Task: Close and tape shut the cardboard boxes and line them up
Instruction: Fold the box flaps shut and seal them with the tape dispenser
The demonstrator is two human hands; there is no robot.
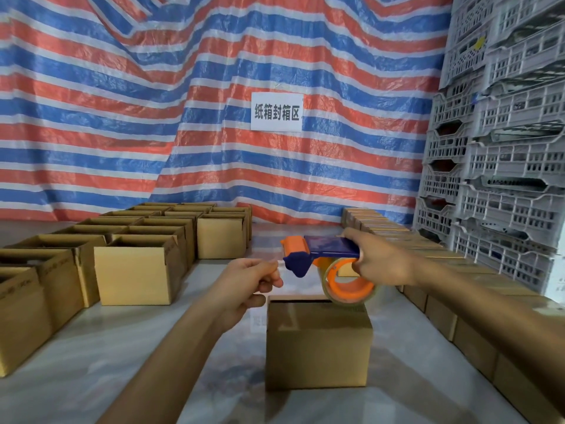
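Dispenser (331, 246) gripped in right hand (382, 261) hovers over closed box (318, 341); left hand (247, 280) pinches tape end (278, 264).

Warehouse packing area: box rows (137, 270), stacked crates (504, 166).

A plain brown cardboard box (318, 341) stands upright, its top flaps folded shut. Just above its far edge is a tape dispenser (324, 250), blue with an orange roller, and its roll of clear tape (348, 289) hangs close over the box top. The right hand (382, 264) grips the handle, and the left hand (250, 280) pinches at the dispenser's nose. Left of that box, open boxes (134, 270) stand in rows. Right of it, closed boxes (452, 310) run side by side in a line.
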